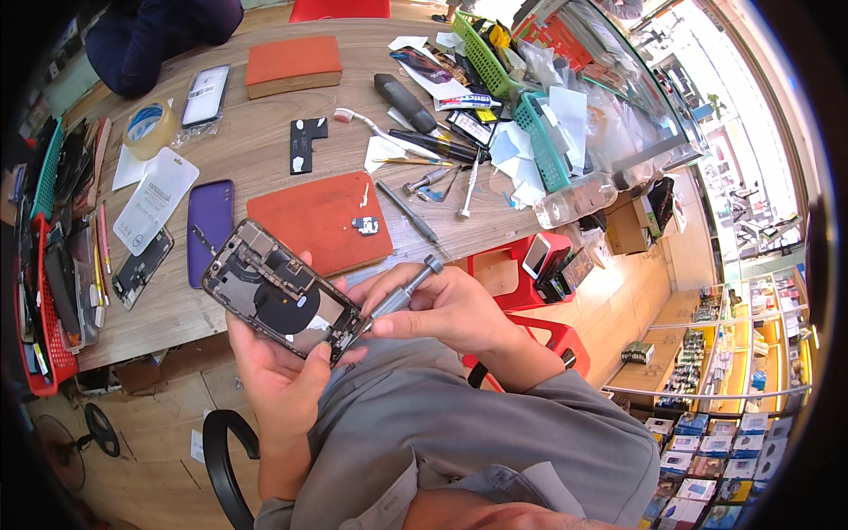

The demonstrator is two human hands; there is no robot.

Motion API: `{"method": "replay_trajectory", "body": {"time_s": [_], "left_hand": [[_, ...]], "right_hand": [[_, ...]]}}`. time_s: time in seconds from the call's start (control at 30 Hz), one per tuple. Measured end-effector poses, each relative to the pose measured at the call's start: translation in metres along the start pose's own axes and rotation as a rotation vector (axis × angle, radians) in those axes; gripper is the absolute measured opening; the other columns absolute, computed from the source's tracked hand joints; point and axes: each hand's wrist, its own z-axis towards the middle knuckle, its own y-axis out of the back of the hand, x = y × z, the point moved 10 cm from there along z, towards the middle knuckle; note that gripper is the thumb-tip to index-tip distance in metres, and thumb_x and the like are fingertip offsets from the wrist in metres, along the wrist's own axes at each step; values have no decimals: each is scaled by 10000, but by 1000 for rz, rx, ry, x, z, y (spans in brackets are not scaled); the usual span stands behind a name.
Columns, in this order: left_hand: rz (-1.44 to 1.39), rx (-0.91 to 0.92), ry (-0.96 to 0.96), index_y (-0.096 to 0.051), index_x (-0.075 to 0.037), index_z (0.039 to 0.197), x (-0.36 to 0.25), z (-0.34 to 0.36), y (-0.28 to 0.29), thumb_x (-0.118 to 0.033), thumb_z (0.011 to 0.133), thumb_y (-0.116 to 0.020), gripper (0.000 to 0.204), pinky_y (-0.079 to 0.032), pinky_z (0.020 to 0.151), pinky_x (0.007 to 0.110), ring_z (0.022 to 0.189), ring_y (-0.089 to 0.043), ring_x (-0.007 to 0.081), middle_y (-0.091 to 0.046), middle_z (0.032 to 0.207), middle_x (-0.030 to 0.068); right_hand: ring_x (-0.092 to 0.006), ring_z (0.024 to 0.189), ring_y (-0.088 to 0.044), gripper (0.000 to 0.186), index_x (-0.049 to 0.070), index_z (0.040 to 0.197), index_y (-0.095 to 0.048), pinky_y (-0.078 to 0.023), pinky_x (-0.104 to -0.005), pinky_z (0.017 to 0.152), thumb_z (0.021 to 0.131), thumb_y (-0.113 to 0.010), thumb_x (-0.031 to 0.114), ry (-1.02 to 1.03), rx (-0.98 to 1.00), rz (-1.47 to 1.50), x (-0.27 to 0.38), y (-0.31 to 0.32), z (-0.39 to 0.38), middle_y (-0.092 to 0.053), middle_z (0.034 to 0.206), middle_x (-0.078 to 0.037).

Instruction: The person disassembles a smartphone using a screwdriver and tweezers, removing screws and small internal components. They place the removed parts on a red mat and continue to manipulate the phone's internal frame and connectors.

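Observation:
My left hand point(276, 375) is closed around an opened smartphone point(281, 296), thumb on its lower right end. The phone's inside faces up, with a round black coil, a circuit board and metal parts showing. In my right hand point(455, 311) is a grey screwdriver point(405, 291), its knobbed end up and its tip down at the phone's lower right edge. Where exactly the tip meets the phone is hard to make out. Behind the phone, an orange-red pad point(309, 216) carries a small dark part point(366, 226) with white patches.
A purple phone case point(210, 231), tape roll point(150, 124), battery-like black part point(305, 146), toothbrush point(371, 125) and tweezers-like tools lie on the wooden table. Red basket point(55, 309) at left, green baskets point(541, 137) and a plastic bottle point(576, 201) at right. A person's dark sleeve point(146, 49) rests at the far left.

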Motion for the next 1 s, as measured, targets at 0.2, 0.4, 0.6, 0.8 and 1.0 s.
{"method": "replay_trajectory", "body": {"time_s": [0.2, 0.4, 0.6, 0.8, 1.0], "left_hand": [[-38, 39, 23, -95, -3, 1738, 5, 4, 4, -22, 994, -742, 986, -737, 895, 521, 1424, -616, 523, -398, 1708, 359], [-104, 131, 3, -63, -9, 1745, 5, 3, 8, 125, 972, -592, 946, -745, 901, 512, 1444, -589, 545, -358, 1720, 375], [-116, 128, -3, -57, -15, 1747, 8, 2, 8, 125, 975, -584, 945, -745, 903, 503, 1441, -589, 551, -348, 1716, 393], [-116, 106, 21, -56, -25, 1751, 8, 3, 8, 115, 976, -596, 955, -744, 910, 499, 1439, -592, 549, -346, 1719, 392], [-99, 105, 20, -65, -25, 1748, 7, 2, 8, 108, 977, -602, 949, -743, 913, 500, 1442, -590, 547, -350, 1720, 387]], "right_hand": [[-256, 1376, -675, 242, -53, 1200, -781, -570, -394, 1126, 969, -847, -21, 7, -65, -60, 2, 3, 2, -779, 1297, -152], [-210, 1096, -775, 275, -82, 1200, -755, -632, -329, 954, 959, -867, -10, 17, -91, 4, -9, 5, 4, -783, 1240, -175], [-349, 1184, -756, 294, -141, 1220, -701, -715, -508, 979, 1004, -803, 31, 10, -68, -115, -10, 11, 6, -720, 1253, -236], [-276, 1119, -766, 284, -124, 1218, -717, -682, -424, 957, 994, -819, 19, 10, -124, -124, -9, 11, 5, -747, 1227, -200], [-160, 1058, -759, 282, -75, 1230, -743, -611, -299, 941, 980, -855, -7, 29, -149, -76, -5, 7, 2, -792, 1179, -122]]}}
